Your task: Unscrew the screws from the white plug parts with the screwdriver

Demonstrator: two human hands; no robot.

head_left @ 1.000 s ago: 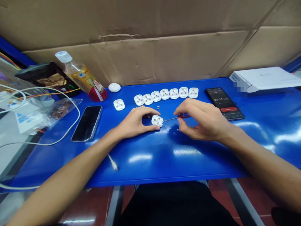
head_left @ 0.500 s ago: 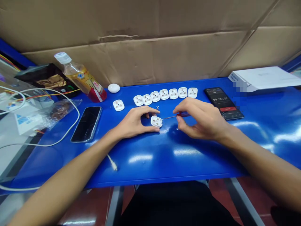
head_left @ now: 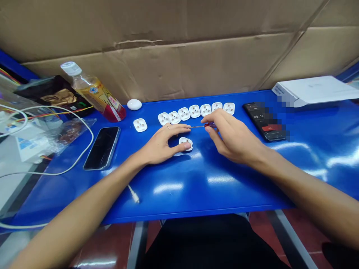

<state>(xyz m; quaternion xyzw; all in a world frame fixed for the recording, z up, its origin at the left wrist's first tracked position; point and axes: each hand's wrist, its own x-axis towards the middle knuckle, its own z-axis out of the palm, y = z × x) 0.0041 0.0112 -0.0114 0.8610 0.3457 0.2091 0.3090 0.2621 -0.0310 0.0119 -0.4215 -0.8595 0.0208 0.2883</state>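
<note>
1. Screwdriver tip moved since the earlier frame: was at the R edge of the held white piece, now up by the L index fingertip, off the piece. R hand shifted slightly up & left w/ it.
2. L hand pose: forearm in from lower L, fingers out twd R, thumb & index spread apart. Thumb now lies over the face of the piece; before, it was at the lower edge. Other fingers partly hidden, can't tell their grip.
3. R hand: forearm in from lower R, wrist low, thumb & index pinching the red handle; thin shaft points L, approx. level.
4. Held piece sits betw. the hands, nearer L, metal bits partly under the thumb.
5. Just beyond: row of 7 white pieces, metal bits up, R hand overlapping one in view. Single white piece apart to the L; white oval item behind it.
6. Farther L: phone w/ dark screen, tilted bottle w/ red liquid, white cable. R: phone w/ timer, white box behind. All on blue table.
</note>
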